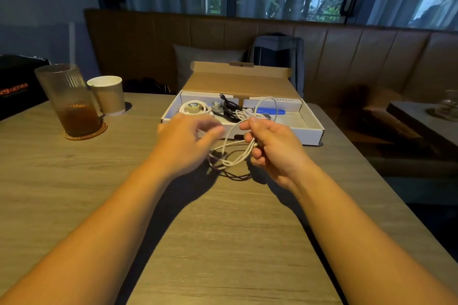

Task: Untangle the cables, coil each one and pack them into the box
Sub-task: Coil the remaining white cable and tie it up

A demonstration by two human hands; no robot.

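A white cable [234,146] hangs in loose loops from the right hand [270,148], which is closed around a bunch of its strands, thumb and forefinger pinching them at the top. One loop arches up past that hand's fingertips and over the box [311,135]; the lower loops droop below the hand, touching or just above the surface [223,230]. Under those loops, just below and between the two hands, a dark cable [235,176] lies curled on the surface.

The left hand [188,141] is blurred; its fingers are loosely spread and curled, just beside the white loops, and it seems to hold nothing, though contact with the cable cannot be told.

Beyond both hands the box stands open with its lid tipped back. Inside, beyond the left hand, lies a coiled white cable [195,108], with a bundled black cable [229,106] next to it. Far off to the left of the left hand stand a ribbed glass [70,99] on a coaster and a paper cup [107,95].
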